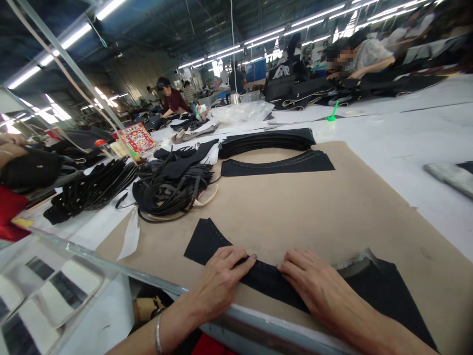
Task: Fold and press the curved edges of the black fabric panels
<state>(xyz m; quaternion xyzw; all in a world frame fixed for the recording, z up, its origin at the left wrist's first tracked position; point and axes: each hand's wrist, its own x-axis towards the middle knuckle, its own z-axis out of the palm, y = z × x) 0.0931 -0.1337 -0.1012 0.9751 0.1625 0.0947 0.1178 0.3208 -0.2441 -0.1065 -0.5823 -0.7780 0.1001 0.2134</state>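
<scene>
A curved black fabric piece (201, 241) lies on the brown board sheet near the table's front edge, its upper edge folded over in the middle. My left hand (223, 276) is closed on that edge, fingers and thumb pressing the fold. A short way to the right, my right hand (314, 278) pinches the same edge with bent fingers. Right of it the edge stands unfolded, showing a greyish strip (356, 262). Part of the piece is hidden under both hands.
Beyond lie another curved black piece (277, 165) and a stack of similar pieces (266, 142). To the left are a heap of black strips (170, 187) and a fanned pile (92, 190). A green object (332, 116) stands farther back. Co-workers sit across the tables.
</scene>
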